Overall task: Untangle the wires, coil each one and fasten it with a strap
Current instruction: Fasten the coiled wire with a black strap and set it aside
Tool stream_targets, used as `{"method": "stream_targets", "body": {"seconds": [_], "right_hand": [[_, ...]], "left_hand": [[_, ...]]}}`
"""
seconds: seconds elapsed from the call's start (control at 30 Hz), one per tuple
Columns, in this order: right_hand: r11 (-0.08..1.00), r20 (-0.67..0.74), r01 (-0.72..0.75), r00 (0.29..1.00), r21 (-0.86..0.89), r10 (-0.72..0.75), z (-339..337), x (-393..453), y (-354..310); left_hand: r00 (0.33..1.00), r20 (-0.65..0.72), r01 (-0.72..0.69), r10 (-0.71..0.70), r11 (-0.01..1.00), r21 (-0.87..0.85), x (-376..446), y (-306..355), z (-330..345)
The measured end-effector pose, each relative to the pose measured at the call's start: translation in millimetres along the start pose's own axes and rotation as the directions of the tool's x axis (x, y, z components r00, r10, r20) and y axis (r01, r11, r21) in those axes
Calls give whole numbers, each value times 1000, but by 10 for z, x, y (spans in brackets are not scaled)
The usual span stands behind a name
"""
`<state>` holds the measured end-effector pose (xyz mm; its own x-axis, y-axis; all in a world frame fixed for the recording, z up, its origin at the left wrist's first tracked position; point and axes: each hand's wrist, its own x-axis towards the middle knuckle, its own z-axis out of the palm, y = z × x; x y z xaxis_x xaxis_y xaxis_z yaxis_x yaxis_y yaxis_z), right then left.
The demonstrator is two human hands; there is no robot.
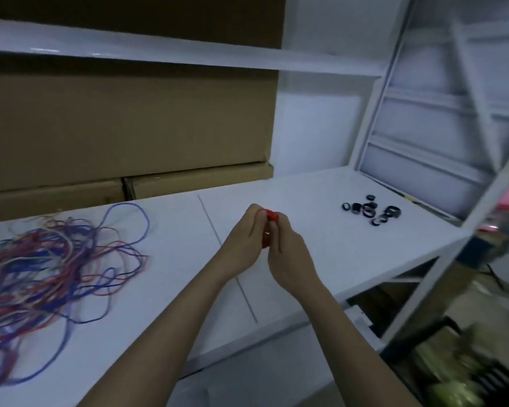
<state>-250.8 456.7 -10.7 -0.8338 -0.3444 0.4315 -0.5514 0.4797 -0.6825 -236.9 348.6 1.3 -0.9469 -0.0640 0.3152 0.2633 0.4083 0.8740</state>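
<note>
A red wire coil (268, 223) is pinched between both my hands above the middle of the white table (174, 245). My left hand (246, 240) grips its left side and my right hand (287, 248) wraps its right side, hiding most of it. A tangled heap of red, blue and pale wires (46, 259) lies on the table at the left. Several black rolled straps (369, 211) sit in a loose cluster at the far right of the table.
Large cardboard boxes (124, 127) stand against the table's back edge under a white shelf (188, 51). A white metal rack frame (441, 118) rises at the right. Below the table's right end are dark clutter and green items (453, 377).
</note>
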Motion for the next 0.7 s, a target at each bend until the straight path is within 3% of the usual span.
{"method": "stream_targets", "body": {"seconds": [0.2,0.33,0.43,0.5,0.6,0.7], "right_hand": [[981,-21,-75,997,-179,73,-707,203,847],[985,2,-130,991,-115,131,-1051,356,1414],[981,-10,-178,984,-74,177,-1274,453,1749],[980,-43,-192,981,-51,190,-1418,560,1963],[982,-90,-191,978,-3,189,-1658,770,2251],[979,-160,-201,966,26,202,-1918,1007,2478]], "left_hand": [[985,162,43,-53,997,67,587,31,833],[968,251,-98,-17,894,438,957,42,1235],[941,338,-182,-38,783,595,1276,56,1593],[922,383,-196,-55,788,584,1514,53,1855],[907,418,-133,-39,918,374,1853,88,2196],[907,420,-120,15,967,226,2220,151,2503]]}}
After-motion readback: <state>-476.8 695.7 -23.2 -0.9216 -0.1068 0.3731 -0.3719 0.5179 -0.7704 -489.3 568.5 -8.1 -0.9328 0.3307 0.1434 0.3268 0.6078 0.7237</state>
